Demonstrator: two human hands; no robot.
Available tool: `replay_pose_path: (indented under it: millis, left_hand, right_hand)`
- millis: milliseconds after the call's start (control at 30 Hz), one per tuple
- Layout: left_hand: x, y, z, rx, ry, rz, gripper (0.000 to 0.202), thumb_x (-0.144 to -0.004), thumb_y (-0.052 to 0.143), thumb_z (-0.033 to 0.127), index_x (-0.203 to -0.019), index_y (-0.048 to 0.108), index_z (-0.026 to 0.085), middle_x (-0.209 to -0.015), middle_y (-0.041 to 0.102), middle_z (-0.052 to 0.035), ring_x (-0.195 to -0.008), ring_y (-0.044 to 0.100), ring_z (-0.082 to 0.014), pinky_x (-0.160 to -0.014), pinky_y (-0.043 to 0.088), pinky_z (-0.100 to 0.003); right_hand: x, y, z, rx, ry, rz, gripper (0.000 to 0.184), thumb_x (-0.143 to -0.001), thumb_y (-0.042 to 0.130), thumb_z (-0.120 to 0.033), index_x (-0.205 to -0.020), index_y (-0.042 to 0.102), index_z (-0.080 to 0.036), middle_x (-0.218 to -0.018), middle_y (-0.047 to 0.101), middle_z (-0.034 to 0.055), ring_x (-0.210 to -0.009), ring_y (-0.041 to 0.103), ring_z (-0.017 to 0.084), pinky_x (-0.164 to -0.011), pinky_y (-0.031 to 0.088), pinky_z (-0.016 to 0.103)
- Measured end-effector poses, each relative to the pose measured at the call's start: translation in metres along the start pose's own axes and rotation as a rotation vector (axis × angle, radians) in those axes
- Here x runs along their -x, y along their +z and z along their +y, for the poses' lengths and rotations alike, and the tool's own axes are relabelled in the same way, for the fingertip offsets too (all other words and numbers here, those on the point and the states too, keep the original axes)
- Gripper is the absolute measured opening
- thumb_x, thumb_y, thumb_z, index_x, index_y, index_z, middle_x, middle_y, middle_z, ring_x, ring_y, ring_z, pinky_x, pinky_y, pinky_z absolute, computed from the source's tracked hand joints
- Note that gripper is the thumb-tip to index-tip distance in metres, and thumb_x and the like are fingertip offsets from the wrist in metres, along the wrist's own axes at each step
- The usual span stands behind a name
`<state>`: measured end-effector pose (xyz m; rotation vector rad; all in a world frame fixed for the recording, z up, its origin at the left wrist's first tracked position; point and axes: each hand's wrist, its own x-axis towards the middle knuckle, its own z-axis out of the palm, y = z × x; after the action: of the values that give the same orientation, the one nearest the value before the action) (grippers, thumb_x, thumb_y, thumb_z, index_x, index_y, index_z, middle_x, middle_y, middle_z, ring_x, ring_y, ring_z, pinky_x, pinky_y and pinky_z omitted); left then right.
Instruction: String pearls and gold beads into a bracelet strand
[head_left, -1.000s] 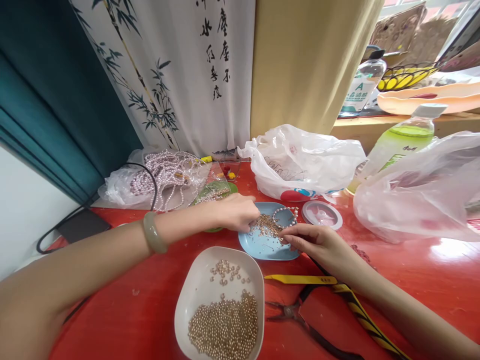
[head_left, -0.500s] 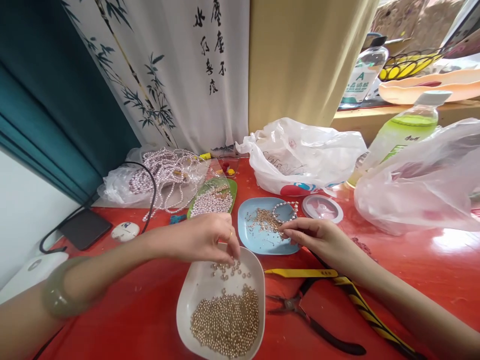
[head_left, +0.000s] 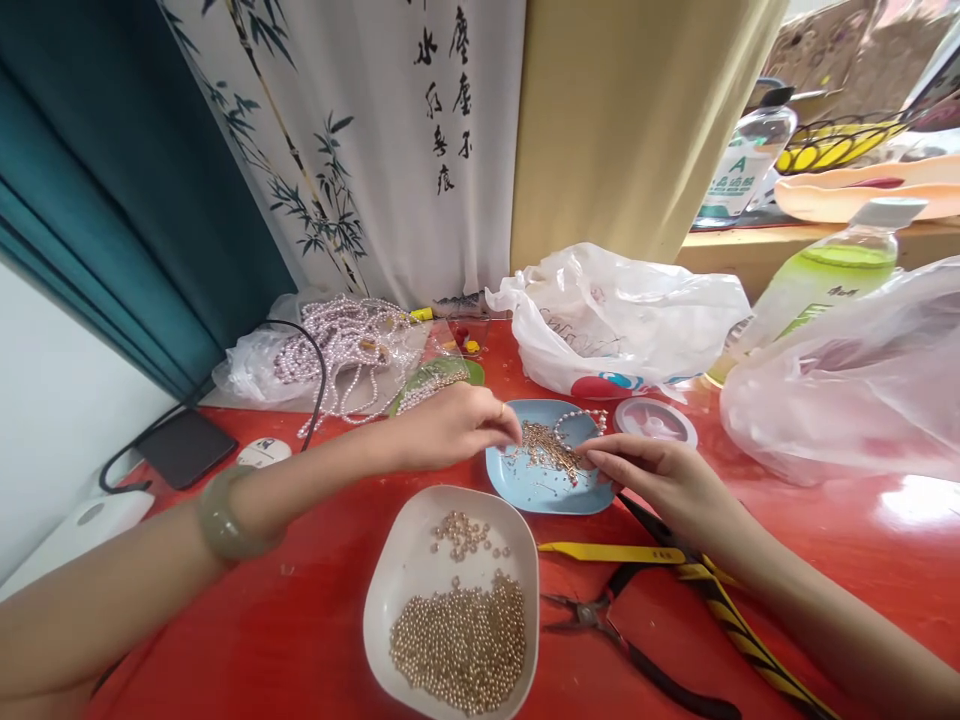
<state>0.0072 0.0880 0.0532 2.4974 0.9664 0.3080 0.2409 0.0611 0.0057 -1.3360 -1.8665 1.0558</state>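
Observation:
My left hand has its fingertips drawn together over the left edge of a blue tray. Whatever it may pinch is too small to tell. At the tray's right side, my right hand is closed with thumb and forefinger together, beside a pile of gold-coloured pins. Its fingertips hide anything between them. A beaded loop lies in the same tray, behind the pins. Nearer to me stands a white tray with many gold beads and a smaller group of clear-looking beads.
Yellow tweezers and pliers lie right of the white tray. Strings of pink pearls and a green tray are behind my left arm. Plastic bags and a bottle stand at the back right.
My left hand has moved from above the white tray, forward and right, to the blue tray. My right hand stays at the blue tray. The view has shifted slightly.

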Motion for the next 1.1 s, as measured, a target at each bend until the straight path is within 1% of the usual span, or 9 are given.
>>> replay_pose_path:
  millis: [100,233,367,500,733,833,900,1000,1100]
  left_hand:
    - [-0.022,0.011,-0.004,-0.045,0.061,0.006,0.02,-0.076,0.048,0.007,-0.087,0.064,0.013,-0.086,0.066,-0.0058,-0.078,0.057,-0.0121,-0.073,0.041,-0.023]
    - [-0.043,0.026,-0.011,-0.116,0.059,-0.082,0.022,-0.072,0.048,0.006,-0.084,0.065,0.014,-0.082,0.067,-0.005,-0.077,0.058,-0.0142,-0.072,0.041,-0.026]
    - [-0.052,0.037,-0.016,-0.144,0.07,-0.159,0.019,-0.07,0.051,0.008,-0.082,0.065,0.014,-0.079,0.066,-0.0064,-0.074,0.058,-0.0153,-0.069,0.041,-0.027]
    - [-0.055,0.043,-0.017,-0.149,0.084,-0.187,0.016,-0.07,0.054,0.011,-0.081,0.065,0.015,-0.076,0.064,-0.0053,-0.07,0.056,-0.0145,-0.063,0.04,-0.025]
    - [-0.058,0.04,-0.015,-0.112,0.091,-0.278,0.012,-0.072,0.052,0.013,-0.075,0.063,0.012,-0.072,0.064,-0.0053,-0.065,0.056,-0.0129,-0.06,0.039,-0.023]
    - [-0.054,0.035,-0.014,-0.085,0.053,-0.3,0.011,-0.071,0.053,0.012,-0.077,0.063,0.011,-0.075,0.065,-0.0061,-0.067,0.056,-0.013,-0.061,0.04,-0.023]
    - [-0.05,0.032,-0.015,-0.046,0.025,-0.29,0.014,-0.072,0.052,0.01,-0.082,0.062,0.011,-0.081,0.065,-0.0065,-0.072,0.057,-0.0129,-0.064,0.041,-0.022]
    - [-0.043,0.028,-0.017,-0.012,0.022,-0.235,0.019,-0.076,0.048,0.008,-0.089,0.061,0.011,-0.09,0.064,-0.0082,-0.08,0.056,-0.0134,-0.071,0.041,-0.023]
    - [-0.04,0.024,-0.017,0.0,0.031,-0.195,0.018,-0.077,0.046,0.009,-0.087,0.061,0.009,-0.089,0.063,-0.0089,-0.08,0.056,-0.0133,-0.072,0.041,-0.024]
  right_hand:
    - [-0.001,-0.001,0.003,-0.03,0.008,0.065,0.029,-0.072,0.053,-0.038,-0.085,0.067,-0.016,-0.078,0.068,0.0069,-0.067,0.06,0.017,-0.061,0.048,0.029]
    - [-0.002,-0.002,0.004,-0.1,0.021,0.122,0.029,-0.07,0.053,-0.037,-0.085,0.068,-0.017,-0.076,0.068,0.0061,-0.064,0.061,0.017,-0.06,0.049,0.029]
    - [-0.002,-0.004,0.003,-0.118,0.032,0.125,0.028,-0.07,0.052,-0.035,-0.085,0.068,-0.017,-0.076,0.069,0.0061,-0.066,0.062,0.018,-0.06,0.049,0.03]
    - [-0.001,-0.003,0.006,-0.115,0.025,0.091,0.027,-0.071,0.052,-0.033,-0.086,0.068,-0.018,-0.077,0.069,0.0056,-0.066,0.062,0.017,-0.061,0.049,0.031]
    - [-0.001,-0.001,0.007,-0.098,0.021,0.037,0.029,-0.073,0.05,-0.034,-0.089,0.067,-0.017,-0.079,0.068,0.0063,-0.069,0.061,0.017,-0.062,0.048,0.03]
    - [-0.001,-0.002,0.007,-0.076,0.016,0.032,0.029,-0.073,0.05,-0.035,-0.09,0.067,-0.017,-0.078,0.068,0.0062,-0.069,0.061,0.018,-0.061,0.048,0.029]
    - [-0.001,-0.002,0.007,-0.065,0.009,0.028,0.029,-0.074,0.05,-0.035,-0.089,0.067,-0.017,-0.077,0.068,0.0063,-0.069,0.061,0.018,-0.061,0.048,0.029]
    - [-0.002,-0.002,0.007,-0.054,0.004,0.017,0.03,-0.074,0.049,-0.035,-0.089,0.067,-0.016,-0.078,0.068,0.0068,-0.07,0.061,0.018,-0.061,0.048,0.029]
    - [-0.002,-0.002,0.008,-0.054,0.01,0.011,0.031,-0.074,0.049,-0.036,-0.089,0.067,-0.016,-0.078,0.068,0.007,-0.07,0.061,0.017,-0.061,0.048,0.03]
